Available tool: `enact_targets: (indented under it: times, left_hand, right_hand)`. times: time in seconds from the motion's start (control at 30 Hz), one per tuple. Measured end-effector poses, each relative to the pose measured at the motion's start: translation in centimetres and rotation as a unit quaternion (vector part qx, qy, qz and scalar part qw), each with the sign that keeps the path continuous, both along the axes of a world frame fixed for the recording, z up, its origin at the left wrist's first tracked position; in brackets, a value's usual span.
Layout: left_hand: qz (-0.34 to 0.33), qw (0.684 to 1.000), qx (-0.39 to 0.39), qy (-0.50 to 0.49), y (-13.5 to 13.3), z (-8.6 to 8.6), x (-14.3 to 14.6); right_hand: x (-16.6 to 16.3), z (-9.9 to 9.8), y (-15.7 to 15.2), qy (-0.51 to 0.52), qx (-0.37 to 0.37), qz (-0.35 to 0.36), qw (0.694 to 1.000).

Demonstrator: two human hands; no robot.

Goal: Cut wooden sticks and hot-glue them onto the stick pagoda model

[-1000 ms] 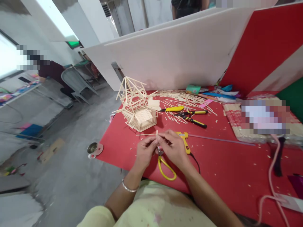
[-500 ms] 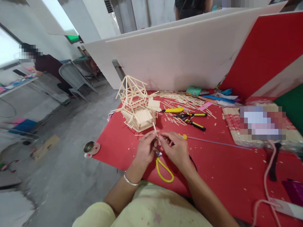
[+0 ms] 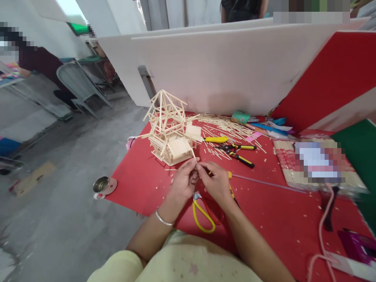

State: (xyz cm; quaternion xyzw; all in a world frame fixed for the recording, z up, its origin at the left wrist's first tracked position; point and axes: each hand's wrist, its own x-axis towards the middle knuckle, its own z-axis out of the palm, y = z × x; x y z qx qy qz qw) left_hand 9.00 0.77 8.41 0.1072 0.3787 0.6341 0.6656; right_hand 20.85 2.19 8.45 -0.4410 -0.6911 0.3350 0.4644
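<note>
My left hand and my right hand meet over the front of the red table, fingertips closed together on a thin wooden stick. The stick points up and away, its upper end near the small slatted roof of a stick-built model house. That model is pale wood, with an open peaked frame on top and a railed base. Just below my hands lie scissors with one yellow and one red handle loop; their blades are partly hidden.
Behind the model lies a pile of loose sticks. Right of it are a yellow cutter and black-yellow pliers. A steel cup stands at the left edge. White boards rise behind. Packed sticks lie right. A person sits far left.
The view has shifted slightly to the right. My hands have stayed together on the stick, which now leans the other way, and more of the scissors' red loop shows.
</note>
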Motion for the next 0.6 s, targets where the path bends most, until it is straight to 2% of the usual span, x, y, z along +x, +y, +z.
enact_targets:
  times: [0.17, 0.33, 0.6]
  left_hand:
    - [0.012, 0.999, 0.006, -0.029, 1.5, -0.3, -0.4]
    - [0.042, 0.999, -0.008, 0.010, 2.8, -0.6, -1.2]
    - [0.040, 0.999, -0.016, 0.023, 4.1, -0.5, -1.7]
  right_hand:
    - [-0.5, 0.3, 2.5, -0.030, -0.015, -0.003, 0.999]
    - [-0.9, 0.4, 5.4, -0.081, -0.009, 0.024, 0.996]
    - [-1.5, -0.3, 7.1, -0.055, -0.021, 0.046, 0.997]
